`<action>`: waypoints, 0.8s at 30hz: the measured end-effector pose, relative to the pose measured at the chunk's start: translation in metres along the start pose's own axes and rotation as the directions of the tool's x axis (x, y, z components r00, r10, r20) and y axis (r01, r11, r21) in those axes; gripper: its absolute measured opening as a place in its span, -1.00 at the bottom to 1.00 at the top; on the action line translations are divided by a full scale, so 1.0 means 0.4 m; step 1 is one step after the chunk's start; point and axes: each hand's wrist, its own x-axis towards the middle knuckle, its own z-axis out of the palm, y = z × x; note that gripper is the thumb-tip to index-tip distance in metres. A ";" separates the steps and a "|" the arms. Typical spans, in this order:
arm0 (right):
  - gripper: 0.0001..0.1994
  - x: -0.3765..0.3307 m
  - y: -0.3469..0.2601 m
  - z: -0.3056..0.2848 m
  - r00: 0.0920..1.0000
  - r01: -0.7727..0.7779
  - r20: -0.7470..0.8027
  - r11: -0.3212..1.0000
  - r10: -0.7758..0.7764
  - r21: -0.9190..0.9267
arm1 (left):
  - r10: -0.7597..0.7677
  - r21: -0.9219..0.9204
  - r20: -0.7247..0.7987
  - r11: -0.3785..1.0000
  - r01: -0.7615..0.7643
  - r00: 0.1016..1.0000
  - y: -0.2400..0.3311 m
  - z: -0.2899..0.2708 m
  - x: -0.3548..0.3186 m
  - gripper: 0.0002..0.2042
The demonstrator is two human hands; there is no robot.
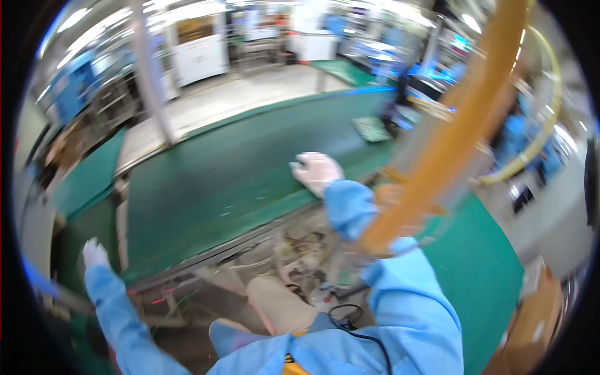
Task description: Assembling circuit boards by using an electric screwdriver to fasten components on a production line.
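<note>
Two gloved hands are spread wide apart on the green conveyor belt [237, 175], and neither holds anything. Your right hand [317, 170] rests palm-down on the belt's near edge, fingers loosely spread; your left hand [94, 253] lies flat at the belt's far left end, close to the metal frame [206, 265] beneath it. A green circuit board [371, 129] lies on the belt beyond your right hand, well apart from it. An orange hose [450, 134] hangs just right of the belt, blurred. You seem to be bracing on the belt while you lean over it; to take the board, your right hand would need to reach further across.
</note>
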 end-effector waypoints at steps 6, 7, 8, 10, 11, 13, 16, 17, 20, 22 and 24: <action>-0.65 -0.017 0.036 -0.014 0.982 -0.159 -0.099 0.987 0.161 0.028 | 0.363 -0.452 -0.046 0.823 -0.343 0.931 0.540 -0.137 -0.150 -0.60; -0.65 -0.020 -0.043 -0.065 0.957 -0.225 0.199 0.973 0.210 0.057 | 0.436 -0.410 -0.042 0.813 -0.414 0.899 0.575 -0.186 -0.206 -0.59; -0.65 -0.018 -0.043 -0.075 0.951 -0.263 0.179 0.964 0.253 0.032 | 0.547 -0.413 -0.035 0.754 -0.511 0.836 0.703 -0.202 -0.272 -0.57; -0.65 0.039 -0.089 -0.023 0.777 -0.409 0.075 0.591 0.625 -0.695 | 0.721 -0.375 -0.109 0.608 -0.700 0.684 0.873 -0.176 -0.379 -0.57; -0.65 0.023 -0.050 -0.017 0.769 -0.417 0.067 0.578 0.636 -0.702 | 0.759 -0.419 -0.094 0.557 -0.717 0.644 0.951 -0.182 -0.441 -0.57; -0.65 -0.020 0.047 -0.003 0.956 -0.260 0.059 0.923 0.287 -0.282 | 0.789 -0.506 -0.099 0.485 -0.713 0.607 1.030 -0.145 -0.512 -0.59; -0.66 -0.028 0.053 0.007 0.994 -0.100 -0.034 0.994 0.099 -0.032 | 0.802 -0.581 -0.092 0.438 -0.686 0.590 1.081 -0.048 -0.526 -0.59; -0.67 -0.032 0.053 0.009 0.993 -0.105 -0.047 0.994 0.104 -0.021 | 0.821 -0.614 -0.065 0.415 -0.671 0.567 1.101 -0.019 -0.525 -0.58; -0.68 -0.025 0.145 0.042 0.986 -0.142 -0.085 0.989 0.144 0.029 | 0.834 -0.810 -0.018 0.311 -0.497 0.551 1.186 0.032 -0.539 -0.55; -0.70 -0.005 0.018 -0.009 0.993 -0.073 -0.075 0.978 0.089 0.194 | 0.753 -0.965 0.106 0.234 -0.114 0.649 1.104 0.038 -0.501 -0.52; -0.71 -0.043 0.030 -0.032 0.990 -0.139 0.032 0.980 0.136 0.144 | 0.716 -0.957 0.233 0.049 0.286 0.658 1.090 0.059 -0.491 -0.49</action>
